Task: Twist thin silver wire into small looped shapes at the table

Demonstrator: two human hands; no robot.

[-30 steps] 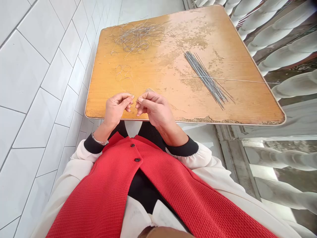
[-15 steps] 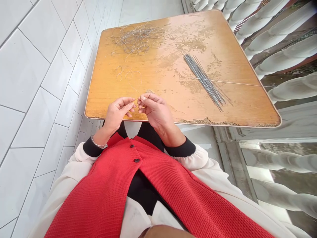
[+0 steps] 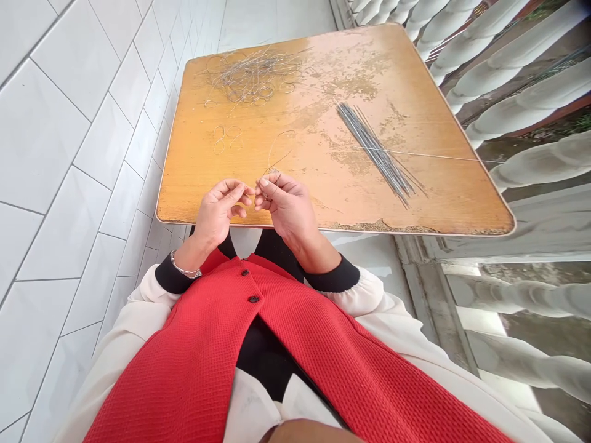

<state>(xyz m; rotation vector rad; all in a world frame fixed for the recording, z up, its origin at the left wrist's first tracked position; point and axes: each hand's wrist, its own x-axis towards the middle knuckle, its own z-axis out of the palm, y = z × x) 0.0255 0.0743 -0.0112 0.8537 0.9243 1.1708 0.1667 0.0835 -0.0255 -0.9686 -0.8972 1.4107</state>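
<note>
A thin wire (image 3: 269, 159) rises from the fingertips of my right hand (image 3: 292, 209) and bends into an open loop over the table. My right hand is closed, thumb and forefinger pinching this wire. My left hand (image 3: 216, 209) is closed as well, its thumb pressed to the forefinger at what looks like the other end of the wire; that short stretch is too fine to see clearly. Both hands are held close together above the table's near edge, fingertips almost meeting. Beyond them a small figure-eight wire piece (image 3: 219, 140) lies on the wooden table (image 3: 318, 178).
A tangled heap of bent wires (image 3: 258, 77) sits at the far left of the table. To the right lies a bundle of straight grey wires (image 3: 376, 151), with one long wire (image 3: 434, 154) crossing it past the table edge. A tiled wall (image 3: 69, 203) and white balusters (image 3: 503, 117) flank the table.
The wire at my right fingertips now stands out as a bent loop above the hands; before, it pointed left and was hardly visible. The hands have barely moved.
</note>
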